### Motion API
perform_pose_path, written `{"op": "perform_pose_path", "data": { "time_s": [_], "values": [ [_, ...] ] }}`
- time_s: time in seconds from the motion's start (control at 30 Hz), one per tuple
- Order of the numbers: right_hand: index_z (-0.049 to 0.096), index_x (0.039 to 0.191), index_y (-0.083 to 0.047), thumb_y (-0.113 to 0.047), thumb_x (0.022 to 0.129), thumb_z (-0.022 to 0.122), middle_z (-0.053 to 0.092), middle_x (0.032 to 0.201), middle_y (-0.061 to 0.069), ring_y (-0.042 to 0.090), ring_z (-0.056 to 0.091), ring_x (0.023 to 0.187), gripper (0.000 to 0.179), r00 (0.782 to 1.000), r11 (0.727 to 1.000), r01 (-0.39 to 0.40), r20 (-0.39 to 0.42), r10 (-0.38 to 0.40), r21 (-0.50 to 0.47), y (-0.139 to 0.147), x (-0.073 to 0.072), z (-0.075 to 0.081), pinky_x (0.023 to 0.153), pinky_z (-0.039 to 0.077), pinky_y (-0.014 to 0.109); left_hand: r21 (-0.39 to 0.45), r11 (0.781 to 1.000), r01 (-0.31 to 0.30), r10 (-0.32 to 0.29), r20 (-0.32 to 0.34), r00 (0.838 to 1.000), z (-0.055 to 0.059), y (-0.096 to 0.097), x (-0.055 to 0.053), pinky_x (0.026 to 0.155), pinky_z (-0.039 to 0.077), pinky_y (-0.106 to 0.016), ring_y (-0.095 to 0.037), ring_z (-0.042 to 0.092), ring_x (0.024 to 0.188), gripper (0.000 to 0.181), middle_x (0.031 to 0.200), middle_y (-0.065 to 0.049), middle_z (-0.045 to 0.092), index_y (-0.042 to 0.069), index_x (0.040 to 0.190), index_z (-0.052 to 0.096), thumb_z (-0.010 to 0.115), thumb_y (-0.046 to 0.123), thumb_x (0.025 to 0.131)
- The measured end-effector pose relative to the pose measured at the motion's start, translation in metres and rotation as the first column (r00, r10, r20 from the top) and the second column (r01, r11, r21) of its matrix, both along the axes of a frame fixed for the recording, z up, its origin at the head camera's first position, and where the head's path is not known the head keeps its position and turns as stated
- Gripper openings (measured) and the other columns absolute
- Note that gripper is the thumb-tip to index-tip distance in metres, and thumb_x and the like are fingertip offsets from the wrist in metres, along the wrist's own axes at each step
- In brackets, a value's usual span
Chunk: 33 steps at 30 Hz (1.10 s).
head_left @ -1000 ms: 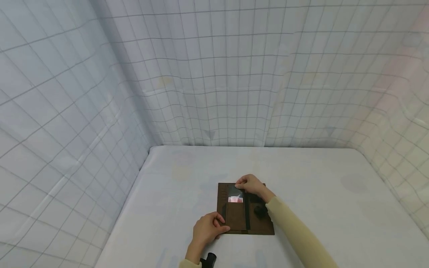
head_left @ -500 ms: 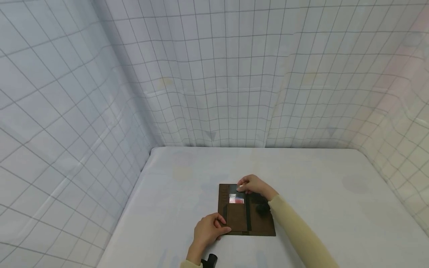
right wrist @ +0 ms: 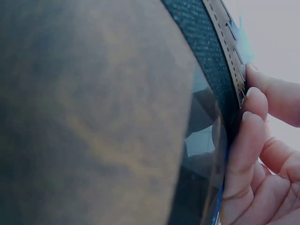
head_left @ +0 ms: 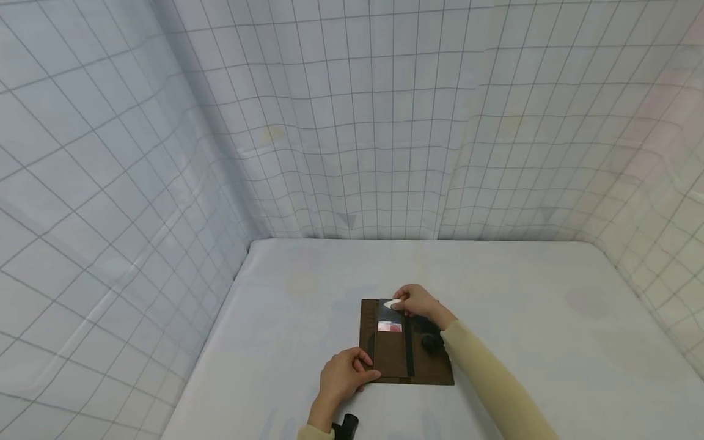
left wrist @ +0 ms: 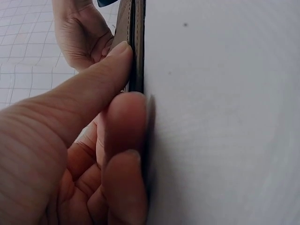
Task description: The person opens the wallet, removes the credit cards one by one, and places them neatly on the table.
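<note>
A brown leather organizer folder (head_left: 392, 357) lies on the white table, with stitched edges and a black band (head_left: 409, 354) along it. On it is a glossy dark window pocket (head_left: 387, 314) with a white-pink patch; I cannot tell whether this is print or reflection. My left hand (head_left: 342, 373) grips the folder's near left corner, thumb on one face and fingers curled below. At the far edge my right hand (head_left: 417, 301) pinches the folder beside the pocket. In the right wrist view, a thin translucent edge (right wrist: 243, 42) shows near its thumb.
White tabletop (head_left: 522, 318) surrounds the folder. Gridded white curtains (head_left: 352, 134) rise behind and at both sides. A black wrist camera (head_left: 348, 425) sits by my left wrist, and a dark rounded object (head_left: 431, 343) under my right wrist.
My right hand's fingertips have shifted slightly to the right along the far edge. A white patch now shows by its thumb. The left hand stays at the corner.
</note>
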State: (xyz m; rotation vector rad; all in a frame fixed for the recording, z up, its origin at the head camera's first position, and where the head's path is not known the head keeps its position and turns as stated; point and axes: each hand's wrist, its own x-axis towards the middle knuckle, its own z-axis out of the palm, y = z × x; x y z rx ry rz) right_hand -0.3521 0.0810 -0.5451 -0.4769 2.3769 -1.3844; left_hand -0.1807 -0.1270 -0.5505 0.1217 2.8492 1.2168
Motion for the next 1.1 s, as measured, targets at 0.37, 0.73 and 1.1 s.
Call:
{"op": "perform_pose_path", "data": {
  "time_s": [0.37,0.73,1.1],
  "values": [
    [0.064,0.096,0.001,-0.008,0.086,0.069,0.06,0.076,0.005,0.016,0.056,0.06,0.014,0.994,0.994,0.104,0.05,-0.102,-0.032,-0.0021,0.0026,0.0031,0.056,0.048,0.03,0.01,1.0,0.009,-0.009,-0.005,1.0,0.001,-0.0002,0.0013,0.046,0.036,-0.026,-0.006,0.047,0.041,0.025,0.052,0.013,0.05,0.02,0.082,0.063,0.08,0.038,0.074],
    [0.063,0.1,0.002,-0.008,0.088,0.067,0.061,0.081,0.006,0.016,0.06,0.064,0.017,0.987,0.988,0.15,0.067,-0.147,-0.043,-0.0037,0.0033,-0.0003,0.057,0.047,0.029,-0.001,1.0,0.0,0.0,0.005,1.0,0.0003,-0.0011,0.001,0.047,0.035,-0.026,-0.006,0.047,0.042,0.026,0.051,0.013,0.05,0.021,0.081,0.063,0.08,0.039,0.074],
    [0.063,0.102,0.004,-0.006,0.089,0.065,0.061,0.078,0.007,0.015,0.058,0.059,0.017,0.975,0.974,0.217,0.057,-0.214,-0.058,-0.0075,0.0059,0.0012,0.053,0.046,0.028,0.013,1.0,0.001,-0.001,-0.005,1.0,0.0006,-0.0012,0.0026,0.046,0.036,-0.026,-0.006,0.047,0.042,0.025,0.051,0.014,0.05,0.022,0.081,0.063,0.08,0.039,0.074]
  ]
}}
